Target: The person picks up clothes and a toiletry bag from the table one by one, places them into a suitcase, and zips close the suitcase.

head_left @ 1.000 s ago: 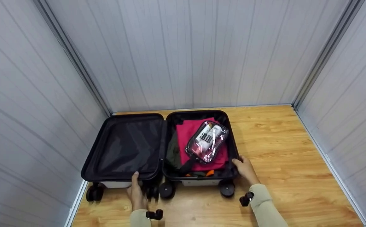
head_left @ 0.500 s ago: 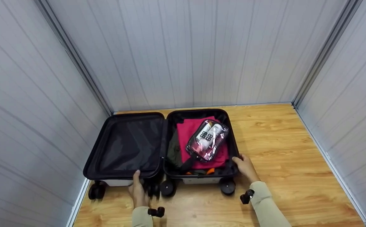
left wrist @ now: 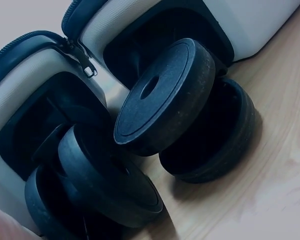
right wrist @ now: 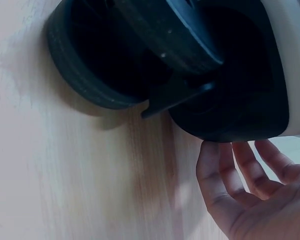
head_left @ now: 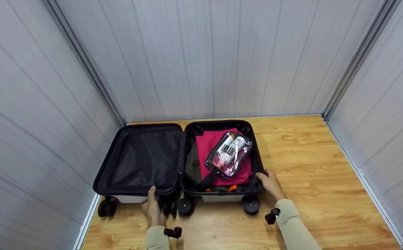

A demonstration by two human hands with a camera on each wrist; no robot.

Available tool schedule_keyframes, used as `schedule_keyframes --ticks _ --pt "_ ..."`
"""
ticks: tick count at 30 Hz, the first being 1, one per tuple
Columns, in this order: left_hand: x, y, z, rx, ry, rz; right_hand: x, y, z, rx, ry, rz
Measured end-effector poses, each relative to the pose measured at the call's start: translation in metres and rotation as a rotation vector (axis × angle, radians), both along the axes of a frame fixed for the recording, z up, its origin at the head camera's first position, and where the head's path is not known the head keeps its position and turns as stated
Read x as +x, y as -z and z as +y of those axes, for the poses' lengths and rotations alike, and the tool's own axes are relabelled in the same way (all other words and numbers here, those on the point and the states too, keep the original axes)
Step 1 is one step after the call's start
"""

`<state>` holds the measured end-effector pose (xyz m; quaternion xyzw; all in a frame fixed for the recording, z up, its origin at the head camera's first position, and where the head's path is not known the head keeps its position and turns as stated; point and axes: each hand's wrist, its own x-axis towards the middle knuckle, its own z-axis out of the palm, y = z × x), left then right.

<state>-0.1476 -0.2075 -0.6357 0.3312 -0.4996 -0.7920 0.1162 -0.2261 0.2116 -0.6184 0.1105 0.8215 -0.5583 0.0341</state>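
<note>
On the floor (head_left: 302, 156) lies an open suitcase (head_left: 142, 159), its right half holding red cloth (head_left: 204, 147) under a clear pouch (head_left: 236, 167) of bottles (head_left: 236, 145). Fingers of the left hand (head_left: 152, 210) clamp its near rim; of the right hand (head_left: 271, 185), its near right corner.

Even, moderate light fills the head view, leaving white glare on the clear, black-trimmed plastic pouch (head_left: 229, 153) and soft shadows on the yellow-brown wood-grain floor (head_left: 302, 156). Both wrist views look hazy and bluish, the round black wheels (left wrist: 162, 107) darkly shaded.
</note>
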Motion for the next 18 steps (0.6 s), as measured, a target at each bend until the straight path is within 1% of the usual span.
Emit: schedule_keyframes --ticks 1,3,8,10,13,16,18 --pt "-0.0004 -0.0004 0.0005 -0.006 0.013 0.008 -0.0007 0.0000 0.0003 -0.006 0.000 0.001" --pt "-0.0015 -0.0015 0.0011 -0.019 0.020 0.006 -0.0017 -0.0002 0.0006 -0.005 -0.008 0.001" --pt "0.0012 -0.0027 -0.0019 -0.129 0.044 -0.065 -0.0034 0.0004 -0.0006 0.020 -0.011 0.006" --pt "0.0031 -0.0028 -0.0042 -0.155 0.059 -0.073 -0.0035 0.0009 -0.0013 0.020 -0.011 0.007" --pt "0.0042 -0.0027 -0.0064 -0.133 0.061 -0.040 -0.0029 0.0019 -0.0014 0.024 -0.018 0.011" --pt "0.0017 -0.0041 -0.0079 -0.122 0.034 0.003 -0.0024 0.0022 -0.0009 0.022 -0.007 0.011" --pt "-0.0002 -0.0056 -0.0087 -0.137 0.011 0.029 -0.0024 0.0023 -0.0005 0.021 -0.002 0.014"
